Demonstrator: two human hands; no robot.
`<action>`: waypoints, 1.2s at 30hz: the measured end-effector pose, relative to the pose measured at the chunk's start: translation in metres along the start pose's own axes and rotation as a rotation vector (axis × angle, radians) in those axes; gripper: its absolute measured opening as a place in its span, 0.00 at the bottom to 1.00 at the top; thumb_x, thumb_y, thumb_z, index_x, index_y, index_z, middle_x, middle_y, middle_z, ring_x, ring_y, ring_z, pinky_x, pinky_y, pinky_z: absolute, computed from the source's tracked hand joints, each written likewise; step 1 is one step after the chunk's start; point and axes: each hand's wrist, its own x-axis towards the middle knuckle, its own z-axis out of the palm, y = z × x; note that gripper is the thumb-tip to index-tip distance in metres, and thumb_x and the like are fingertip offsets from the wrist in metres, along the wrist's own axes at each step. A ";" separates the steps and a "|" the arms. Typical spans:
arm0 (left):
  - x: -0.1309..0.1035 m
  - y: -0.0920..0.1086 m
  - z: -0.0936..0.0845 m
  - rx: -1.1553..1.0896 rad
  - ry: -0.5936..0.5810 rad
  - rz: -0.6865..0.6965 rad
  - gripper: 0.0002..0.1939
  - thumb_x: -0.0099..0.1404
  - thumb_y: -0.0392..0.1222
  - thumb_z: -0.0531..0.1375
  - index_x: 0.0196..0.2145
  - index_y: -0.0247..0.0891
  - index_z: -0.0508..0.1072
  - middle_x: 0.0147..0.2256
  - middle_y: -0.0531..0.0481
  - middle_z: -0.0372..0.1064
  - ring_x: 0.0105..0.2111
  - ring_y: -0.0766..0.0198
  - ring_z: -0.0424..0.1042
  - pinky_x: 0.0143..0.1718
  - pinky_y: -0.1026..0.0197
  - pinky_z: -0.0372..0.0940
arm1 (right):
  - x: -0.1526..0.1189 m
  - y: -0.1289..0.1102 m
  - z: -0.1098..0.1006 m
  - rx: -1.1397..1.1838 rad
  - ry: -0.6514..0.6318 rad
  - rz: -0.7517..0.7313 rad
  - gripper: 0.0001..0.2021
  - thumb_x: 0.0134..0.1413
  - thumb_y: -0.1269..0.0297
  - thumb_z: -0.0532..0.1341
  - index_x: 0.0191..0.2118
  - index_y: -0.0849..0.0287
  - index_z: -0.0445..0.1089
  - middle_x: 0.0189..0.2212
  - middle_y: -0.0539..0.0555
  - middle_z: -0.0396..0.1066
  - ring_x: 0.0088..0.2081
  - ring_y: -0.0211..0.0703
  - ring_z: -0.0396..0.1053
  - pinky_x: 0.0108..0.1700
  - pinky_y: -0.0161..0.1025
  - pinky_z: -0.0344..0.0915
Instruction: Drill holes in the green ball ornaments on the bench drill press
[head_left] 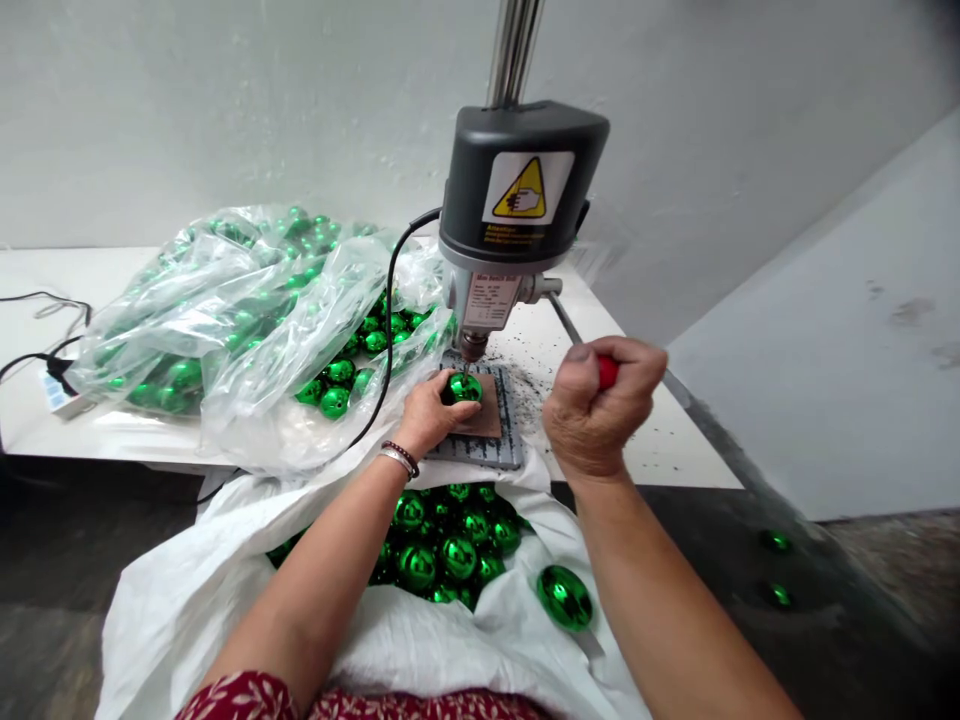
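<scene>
A shiny green ball (466, 388) sits on a brown board on the base of a bench drill (525, 190). My left hand (435, 411) grips the ball from the left, thumb in front and fingers behind. The drill bit comes down onto the top of the ball; whether it has gone in I cannot tell. My right hand (604, 402) is wrapped round the red knob of the drill's feed lever (564, 318), right of the drill head. Under my forearms, a white sack (180, 590) lies open with several green balls (457, 555) in it.
A clear plastic bag (247, 320) of green balls covers the table's left side. A black cable (391, 320) hangs from the drill. Dark shavings lie on the white table (667, 440). One ball (564, 597) rests on the sack's right; two lie on the floor.
</scene>
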 end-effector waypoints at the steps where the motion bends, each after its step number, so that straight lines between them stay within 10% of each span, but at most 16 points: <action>1: 0.000 0.001 0.000 0.003 -0.003 -0.010 0.20 0.54 0.46 0.66 0.44 0.39 0.73 0.35 0.50 0.75 0.36 0.58 0.71 0.40 0.59 0.64 | 0.009 -0.002 0.001 0.006 0.009 -0.013 0.08 0.59 0.59 0.54 0.34 0.58 0.60 0.27 0.48 0.63 0.26 0.29 0.62 0.30 0.31 0.60; 11: -0.021 0.007 -0.016 -0.060 0.007 0.092 0.21 0.52 0.40 0.66 0.44 0.36 0.72 0.37 0.50 0.73 0.37 0.59 0.70 0.42 0.59 0.65 | 0.080 -0.016 0.019 -0.065 0.012 -0.012 0.12 0.61 0.59 0.52 0.31 0.63 0.60 0.24 0.45 0.58 0.26 0.25 0.55 0.32 0.29 0.55; 20: -0.072 0.015 -0.104 0.025 -0.411 0.178 0.27 0.52 0.45 0.67 0.51 0.40 0.73 0.50 0.44 0.73 0.46 0.55 0.72 0.49 0.55 0.66 | 0.078 -0.022 0.013 -0.056 -0.089 0.118 0.09 0.59 0.63 0.55 0.33 0.64 0.60 0.25 0.45 0.58 0.26 0.25 0.55 0.34 0.29 0.55; 26: -0.052 -0.009 -0.141 0.367 0.124 -0.163 0.19 0.66 0.41 0.51 0.48 0.37 0.76 0.45 0.43 0.76 0.46 0.54 0.74 0.49 0.57 0.65 | 0.074 -0.024 0.011 -0.042 -0.079 0.115 0.08 0.59 0.64 0.55 0.34 0.64 0.61 0.27 0.45 0.61 0.27 0.26 0.56 0.36 0.32 0.57; 30: -0.038 -0.038 -0.137 0.695 0.022 -0.325 0.21 0.62 0.40 0.56 0.52 0.37 0.74 0.50 0.37 0.73 0.49 0.48 0.72 0.50 0.55 0.64 | 0.072 -0.023 0.010 -0.026 -0.079 0.108 0.07 0.59 0.64 0.55 0.34 0.63 0.61 0.27 0.46 0.60 0.28 0.26 0.56 0.37 0.33 0.56; 36: -0.038 -0.060 -0.125 0.547 -0.018 -0.320 0.29 0.60 0.34 0.59 0.60 0.39 0.65 0.59 0.35 0.64 0.55 0.45 0.68 0.53 0.50 0.62 | 0.071 -0.021 0.011 -0.011 -0.043 0.059 0.08 0.59 0.64 0.54 0.33 0.63 0.62 0.27 0.45 0.60 0.28 0.25 0.55 0.36 0.33 0.56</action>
